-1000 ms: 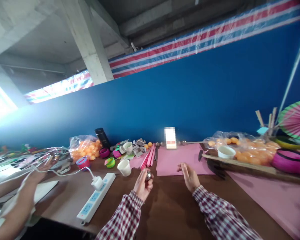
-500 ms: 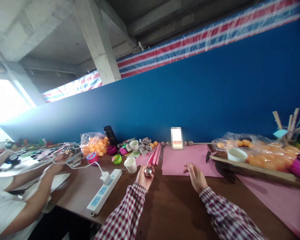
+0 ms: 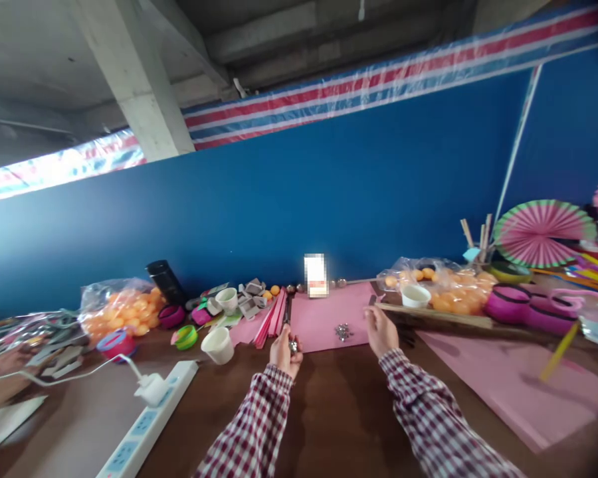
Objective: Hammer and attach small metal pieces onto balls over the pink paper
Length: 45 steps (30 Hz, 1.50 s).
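Observation:
Small shiny metal pieces (image 3: pixel 293 346) sit in my left hand (image 3: pixel 285 352), whose fingers curl round them near the front left corner of the pink sheet (image 3: pixel 323 312). A small cluster of similar silvery pieces (image 3: pixel 343 332) lies on that sheet, between my two hands. My right hand (image 3: pixel 381 330) is at the sheet's right edge by the end of a wooden strip (image 3: pixel 438 316), fingers bent and partly blurred; whether it grips anything is hidden. Folded pink strips (image 3: pixel 273 318) lie beyond my left hand.
A power strip (image 3: pixel 149 418) and white cups (image 3: pixel 218 346) are on the left, with a bag of orange balls (image 3: pixel 124 312). On the right are another ball bag (image 3: pixel 461 292), a white bowl (image 3: pixel 415 296) and pink paper (image 3: pixel 518 385). Another person's hand (image 3: pixel 4 368) shows far left.
The view has swung right. A cluster of shiny pieces now shows on the pink sheet, where none was visible. My right hand has moved to the sheet's right edge, by the wooden strip.

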Motion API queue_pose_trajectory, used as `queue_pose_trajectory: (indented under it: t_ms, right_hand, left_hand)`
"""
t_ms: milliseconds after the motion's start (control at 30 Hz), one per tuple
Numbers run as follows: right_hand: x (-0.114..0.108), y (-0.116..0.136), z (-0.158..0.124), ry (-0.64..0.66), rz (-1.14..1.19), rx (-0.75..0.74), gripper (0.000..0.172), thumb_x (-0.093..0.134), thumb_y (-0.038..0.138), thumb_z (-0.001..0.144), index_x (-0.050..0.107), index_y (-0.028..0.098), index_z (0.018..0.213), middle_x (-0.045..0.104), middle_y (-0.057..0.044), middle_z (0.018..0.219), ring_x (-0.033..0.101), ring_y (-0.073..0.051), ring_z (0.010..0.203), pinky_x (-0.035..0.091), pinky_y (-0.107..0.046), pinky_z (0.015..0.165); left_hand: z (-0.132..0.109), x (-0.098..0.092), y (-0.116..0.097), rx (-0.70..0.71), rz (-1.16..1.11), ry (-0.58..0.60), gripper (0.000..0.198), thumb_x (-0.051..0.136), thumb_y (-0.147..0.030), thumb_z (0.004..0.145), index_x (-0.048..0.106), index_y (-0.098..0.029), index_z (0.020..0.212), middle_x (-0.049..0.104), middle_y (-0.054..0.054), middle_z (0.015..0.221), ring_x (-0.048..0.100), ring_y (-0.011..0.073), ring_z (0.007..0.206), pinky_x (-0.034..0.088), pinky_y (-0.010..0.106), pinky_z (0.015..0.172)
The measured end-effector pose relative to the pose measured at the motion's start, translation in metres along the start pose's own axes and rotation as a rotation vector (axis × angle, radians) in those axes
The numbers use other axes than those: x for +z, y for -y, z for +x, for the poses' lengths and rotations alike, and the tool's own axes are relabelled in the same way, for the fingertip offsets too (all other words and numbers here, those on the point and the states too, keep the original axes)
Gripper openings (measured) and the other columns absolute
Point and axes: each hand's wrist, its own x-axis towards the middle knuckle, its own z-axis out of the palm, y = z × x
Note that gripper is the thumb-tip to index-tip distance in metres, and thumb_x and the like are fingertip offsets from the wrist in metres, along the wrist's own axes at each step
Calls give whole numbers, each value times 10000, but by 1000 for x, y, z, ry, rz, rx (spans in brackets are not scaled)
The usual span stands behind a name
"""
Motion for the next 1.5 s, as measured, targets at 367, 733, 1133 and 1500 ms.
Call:
queue_pose_trajectory:
  t_ms: [367,733,1133,1500]
  right_hand:
    - [9,-3,-9,285,-401,-260,161,431,171,744,585,190,787,587,-50,748,511,-156,712,363,-264,708]
    - [14,-3,-11,199,-294,-205,118,445,185,710,563,185,709,592,-38,712,532,-151,671,385,-253,630]
    - [16,24,-21,244,269,-49,172,425,294,753,546,173,768,608,-24,692,556,-130,584,447,-240,549]
    - [22,33,-31,285,325,-94,167,430,308,778,528,172,773,595,-36,746,553,-130,639,450,-246,599]
  left_hand:
    - [6,32,22,-116,-337,229,24,513,-160,710,507,-139,720,574,49,703,589,123,653,462,187,488]
    - [9,24,34,-120,-233,348,166,578,-205,704,575,-121,847,625,76,848,595,204,844,488,329,742]
    - [13,26,33,-129,-244,384,219,580,-218,704,574,-128,903,628,108,913,598,166,802,469,280,723]
    - [12,25,36,-78,-187,412,224,598,-202,679,552,-143,890,632,98,880,597,173,784,459,278,671]
